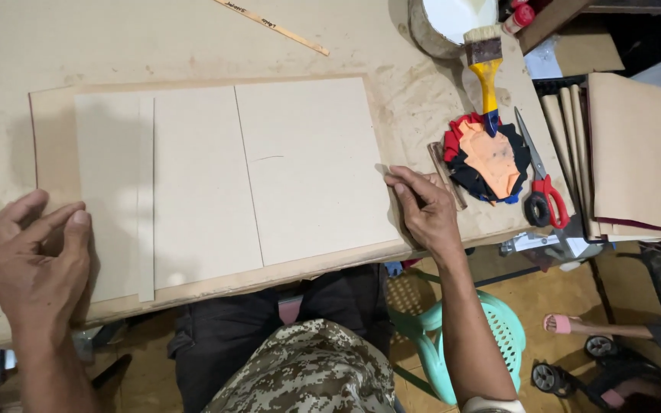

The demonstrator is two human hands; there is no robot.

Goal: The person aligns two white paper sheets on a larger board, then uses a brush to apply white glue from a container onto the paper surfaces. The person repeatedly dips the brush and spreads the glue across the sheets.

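Note:
Three pale cardboard panels (307,168) lie side by side on a larger brown paper sheet (51,103) spread over the work table (154,38). A narrow strip of card (145,199) sits between the left and middle panels. My left hand (36,268) rests on the sheet's near left corner, fingers curled loosely, a ring on one finger. At the right edge of the right panel, my right hand (422,206) presses down with fingers together. Neither hand holds anything.
A yellow-handled paintbrush (486,69) leans from a bowl of white glue (453,19). A wad of coloured cloth (487,162) and red-handled scissors (543,187) lie right. Stacked brown covers (633,153) sit far right. A wooden ruler (269,24) lies at the back. A teal plastic stool (499,329) stands below.

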